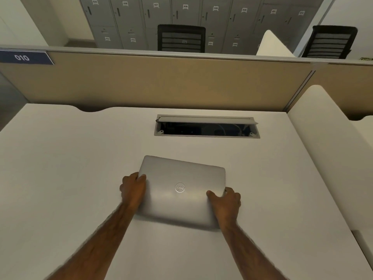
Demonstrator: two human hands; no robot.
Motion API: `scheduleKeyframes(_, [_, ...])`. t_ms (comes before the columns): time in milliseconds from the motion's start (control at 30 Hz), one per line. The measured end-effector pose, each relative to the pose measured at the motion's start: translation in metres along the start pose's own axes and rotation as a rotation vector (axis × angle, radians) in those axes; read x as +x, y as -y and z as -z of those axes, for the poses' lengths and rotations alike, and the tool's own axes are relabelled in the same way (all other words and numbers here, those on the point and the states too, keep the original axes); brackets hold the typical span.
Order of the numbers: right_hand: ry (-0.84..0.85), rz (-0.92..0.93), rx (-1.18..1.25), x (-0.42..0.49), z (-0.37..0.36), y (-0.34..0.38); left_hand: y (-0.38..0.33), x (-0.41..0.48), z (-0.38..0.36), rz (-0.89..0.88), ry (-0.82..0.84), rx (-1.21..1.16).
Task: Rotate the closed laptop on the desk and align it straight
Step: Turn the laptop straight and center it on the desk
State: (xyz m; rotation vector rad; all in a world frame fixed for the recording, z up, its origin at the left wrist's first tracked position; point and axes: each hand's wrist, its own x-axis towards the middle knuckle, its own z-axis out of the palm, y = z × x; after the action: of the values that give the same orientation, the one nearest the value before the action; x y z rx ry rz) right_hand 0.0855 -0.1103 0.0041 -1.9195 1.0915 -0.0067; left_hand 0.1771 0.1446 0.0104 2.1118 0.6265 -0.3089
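A closed silver laptop (181,188) with a round logo on its lid lies on the white desk (70,178), near the middle. It sits slightly askew, its far edge sloping down to the right. My left hand (133,190) grips the laptop's left edge, thumb on the lid. My right hand (225,201) grips its right edge near the front corner, thumb on the lid too. The near edge of the laptop looks blurred.
An open cable tray (206,128) is sunk into the desk behind the laptop. A tan partition (161,81) closes the desk's far side. A white divider (331,138) rises on the right. Two black chairs (181,38) and grey lockers stand beyond.
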Motion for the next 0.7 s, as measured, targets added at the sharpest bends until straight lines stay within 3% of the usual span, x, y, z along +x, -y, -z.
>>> scheduleKeyframes(700, [0.067,0.121,-0.031,0.056,0.016,0.008,-0.001,-0.021,-0.019,0.004,-0.006,-0.111])
